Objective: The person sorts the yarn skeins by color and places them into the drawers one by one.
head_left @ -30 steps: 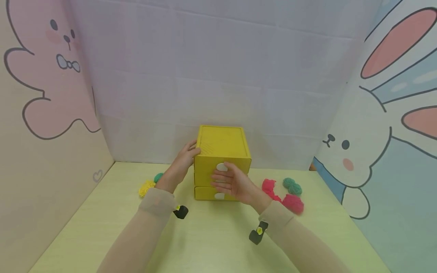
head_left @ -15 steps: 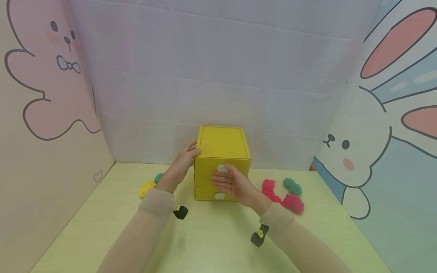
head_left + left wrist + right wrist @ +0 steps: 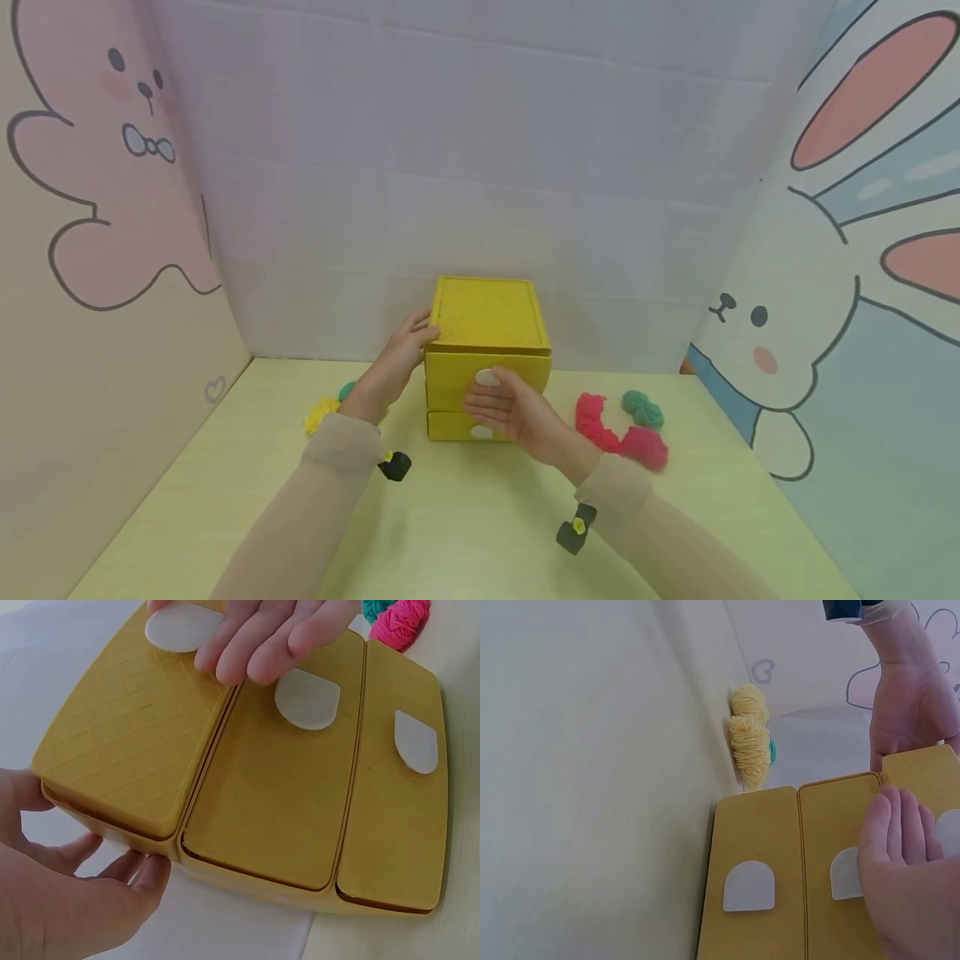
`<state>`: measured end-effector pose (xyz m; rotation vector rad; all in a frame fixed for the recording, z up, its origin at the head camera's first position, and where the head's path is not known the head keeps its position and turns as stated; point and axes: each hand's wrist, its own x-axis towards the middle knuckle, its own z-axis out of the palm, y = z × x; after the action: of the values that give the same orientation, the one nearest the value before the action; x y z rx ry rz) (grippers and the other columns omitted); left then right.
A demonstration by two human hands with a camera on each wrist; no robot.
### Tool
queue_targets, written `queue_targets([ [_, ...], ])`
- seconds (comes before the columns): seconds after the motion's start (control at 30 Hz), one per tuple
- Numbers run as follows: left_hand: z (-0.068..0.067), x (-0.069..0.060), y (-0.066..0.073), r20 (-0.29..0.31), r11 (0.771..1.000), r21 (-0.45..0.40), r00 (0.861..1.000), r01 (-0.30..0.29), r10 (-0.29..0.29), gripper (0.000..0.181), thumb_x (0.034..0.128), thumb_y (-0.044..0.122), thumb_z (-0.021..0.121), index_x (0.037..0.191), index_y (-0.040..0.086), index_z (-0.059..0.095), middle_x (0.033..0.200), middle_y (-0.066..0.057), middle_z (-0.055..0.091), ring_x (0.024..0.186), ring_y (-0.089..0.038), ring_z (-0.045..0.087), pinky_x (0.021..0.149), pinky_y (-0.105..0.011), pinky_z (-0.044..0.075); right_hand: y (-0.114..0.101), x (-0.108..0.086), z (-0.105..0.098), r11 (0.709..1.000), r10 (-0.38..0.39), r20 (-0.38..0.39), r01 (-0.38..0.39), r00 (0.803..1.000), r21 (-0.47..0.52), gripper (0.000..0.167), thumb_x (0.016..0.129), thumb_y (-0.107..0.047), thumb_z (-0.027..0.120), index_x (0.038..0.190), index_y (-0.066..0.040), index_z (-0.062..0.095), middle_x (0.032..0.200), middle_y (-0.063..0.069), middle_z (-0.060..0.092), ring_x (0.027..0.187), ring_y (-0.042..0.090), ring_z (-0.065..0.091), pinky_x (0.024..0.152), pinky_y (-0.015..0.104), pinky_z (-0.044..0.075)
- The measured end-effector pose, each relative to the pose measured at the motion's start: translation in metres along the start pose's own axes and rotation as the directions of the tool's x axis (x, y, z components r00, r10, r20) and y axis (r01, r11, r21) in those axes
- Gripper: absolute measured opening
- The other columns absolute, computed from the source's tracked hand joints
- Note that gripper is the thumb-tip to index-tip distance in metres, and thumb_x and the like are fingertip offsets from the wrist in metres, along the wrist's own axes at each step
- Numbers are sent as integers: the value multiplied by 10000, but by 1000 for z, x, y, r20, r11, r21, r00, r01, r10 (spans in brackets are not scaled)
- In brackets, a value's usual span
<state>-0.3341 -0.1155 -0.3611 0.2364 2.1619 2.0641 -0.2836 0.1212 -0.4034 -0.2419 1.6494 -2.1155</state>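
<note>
A yellow box with three stacked drawers (image 3: 491, 312) (image 3: 277, 787) (image 3: 757, 825) stands on the table, each front bearing a white handle. Its top drawer sits slightly out from the frame. At the box's upper left side, my left hand (image 3: 393, 362) (image 3: 75, 877) (image 3: 911, 705) grips it, thumb near the top edge and fingers against the side. My right hand (image 3: 528, 412) (image 3: 274, 634) (image 3: 915, 877) is before the drawers, thumb and index finger pinching the top handle (image 3: 487, 377) (image 3: 180, 628); the other fingers extend across the front.
Yellow yarn (image 3: 321, 415) (image 3: 750, 742) and green yarn (image 3: 347, 390) lie left of the box. To the right are red yarn (image 3: 592, 421), pink yarn (image 3: 645, 448) and another green bundle (image 3: 642, 409). A pale cloth wall (image 3: 480, 167) rises behind the box.
The top drawer has come slightly forward, with a thin gap now showing beneath the box's top. My right hand has shifted slightly toward me; my left hand remains at the box's side.
</note>
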Motion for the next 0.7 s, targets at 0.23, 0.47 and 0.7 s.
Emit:
queue_targets([
  [0.23,-3,-2,0,20,1000,-10,1000,14,-14,683,1124,340,479,1715,219,159,1747,-140,188,1609,-394,187,1322,-562,133,2,-10,5,1000,-4,6,4,1000,4,709,1120,-486,463,1516,102,475,1524,301,537,1428,428,531,1136,404,505],
  [0.47,-4,-2,-1,27,1000,-1,1000,1,-1,690,1122,334,480,1717,214,152,1750,-146,174,1611,-408,162,1321,-574,125,4,-18,9,1000,11,-6,-11,1000,1,719,1105,-507,494,1509,89,490,1532,302,528,1375,367,605,1104,374,532],
  [0.7,-5,-2,-1,34,1000,1,999,-9,9,676,1126,332,477,1714,211,164,1746,-148,187,1610,-397,178,1322,-563,133,7,-26,10,1000,5,5,-5,1000,-17,726,1105,-506,499,1497,105,491,1468,258,611,1367,372,611,1114,381,523],
])
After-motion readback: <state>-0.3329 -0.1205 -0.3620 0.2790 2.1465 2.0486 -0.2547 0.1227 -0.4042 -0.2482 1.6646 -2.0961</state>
